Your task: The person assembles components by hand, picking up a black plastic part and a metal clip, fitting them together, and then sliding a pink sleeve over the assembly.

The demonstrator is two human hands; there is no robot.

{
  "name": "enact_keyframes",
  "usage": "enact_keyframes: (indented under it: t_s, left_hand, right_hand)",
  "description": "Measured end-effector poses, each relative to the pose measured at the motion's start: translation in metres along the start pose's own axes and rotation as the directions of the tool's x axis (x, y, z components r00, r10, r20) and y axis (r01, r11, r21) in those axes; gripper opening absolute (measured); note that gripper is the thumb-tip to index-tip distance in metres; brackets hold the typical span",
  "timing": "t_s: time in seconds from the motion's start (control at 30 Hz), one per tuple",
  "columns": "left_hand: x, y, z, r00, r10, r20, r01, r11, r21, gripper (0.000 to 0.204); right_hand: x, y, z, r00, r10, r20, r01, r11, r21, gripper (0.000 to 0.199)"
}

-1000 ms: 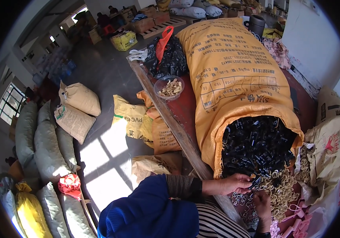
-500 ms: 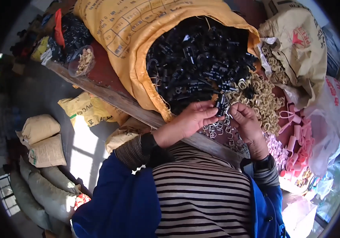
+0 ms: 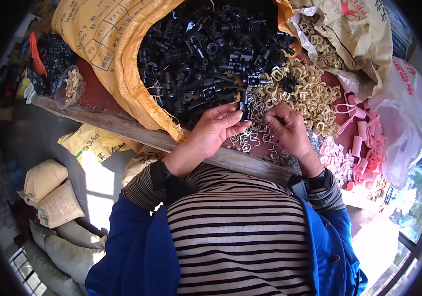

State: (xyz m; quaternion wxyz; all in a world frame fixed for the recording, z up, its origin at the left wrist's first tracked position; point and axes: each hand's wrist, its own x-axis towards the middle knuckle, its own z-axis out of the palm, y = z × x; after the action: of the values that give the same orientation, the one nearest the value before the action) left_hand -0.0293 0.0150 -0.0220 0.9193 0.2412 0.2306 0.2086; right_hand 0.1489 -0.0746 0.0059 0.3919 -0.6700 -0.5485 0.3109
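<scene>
My left hand point(image 3: 211, 129) is closed on a small black plastic fitting point(image 3: 244, 106), held upright between thumb and fingers. To its right, my right hand point(image 3: 290, 130) has its fingers curled and pinched, over the metal clips; what it grips, if anything, is hidden. Silver U-shaped clips point(image 3: 247, 140) lie scattered between and below the two hands. Just beyond them spreads a heap of brass-coloured clips point(image 3: 319, 93). Many more black fittings point(image 3: 206, 49) spill from the mouth of a large orange woven sack point(image 3: 122, 64), right above my left hand.
Pink plastic pieces point(image 3: 364, 143) and small pale pink parts point(image 3: 336, 155) lie to the right, beside a clear plastic bag point(image 3: 408, 118). A beige sack point(image 3: 369, 44) stands at the far right. A wooden edge point(image 3: 102, 121) borders the table. A tub point(image 3: 69, 88) sits at the left.
My hands have parted: the right has drawn away from the black fitting, while the left still holds it. The whole view has shifted, so the sack and heaps appear farther left and higher.
</scene>
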Motion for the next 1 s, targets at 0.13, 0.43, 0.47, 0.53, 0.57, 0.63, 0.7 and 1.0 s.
enact_keyframes:
  t_s: [0.13, 0.43, 0.47, 0.53, 0.57, 0.63, 0.7, 1.0]
  left_hand:
    - [0.001, -0.001, -0.002, 1.0, 0.0, 0.001, 0.0, 1.0, -0.01, 0.018]
    - [-0.003, 0.003, 0.005, 0.991, -0.109, 0.075, 0.106, 0.993, 0.045, 0.021]
    - [-0.003, 0.004, 0.006, 0.989, -0.122, 0.083, 0.119, 0.992, 0.048, 0.022]
    - [-0.004, 0.003, 0.007, 0.986, -0.138, 0.091, 0.134, 0.99, 0.049, 0.022]
    - [-0.003, 0.002, 0.006, 0.986, -0.135, 0.101, 0.131, 0.99, 0.044, 0.023]
    - [-0.004, 0.002, 0.006, 0.985, -0.121, 0.124, 0.118, 0.992, 0.035, 0.024]
    - [-0.005, 0.001, 0.006, 0.984, -0.125, 0.123, 0.122, 0.992, 0.034, 0.024]
    - [-0.005, 0.001, 0.008, 0.984, -0.137, 0.112, 0.13, 0.989, 0.066, 0.022]
  right_hand:
    - [-0.001, -0.006, -0.001, 0.983, 0.173, 0.054, -0.181, 0.949, 0.257, 0.009]
    - [-0.001, -0.022, 0.003, 0.998, -0.069, 0.01, 0.062, 0.942, 0.33, 0.008]
    - [0.0, -0.023, 0.004, 0.998, -0.067, 0.011, 0.06, 0.942, 0.33, 0.008]
    - [0.001, -0.027, 0.007, 0.974, -0.223, -0.045, 0.227, 0.959, 0.169, 0.007]
    - [0.001, -0.027, 0.009, 0.952, -0.301, -0.063, 0.305, 0.948, 0.084, 0.007]
    - [0.0, -0.029, 0.01, 0.938, -0.338, -0.075, 0.34, 0.94, 0.021, 0.006]
    - [-0.002, -0.03, 0.011, 0.908, -0.408, -0.093, 0.398, 0.911, -0.104, 0.007]
    - [-0.001, -0.032, 0.005, 0.817, -0.573, 0.07, 0.562, 0.763, -0.32, 0.01]
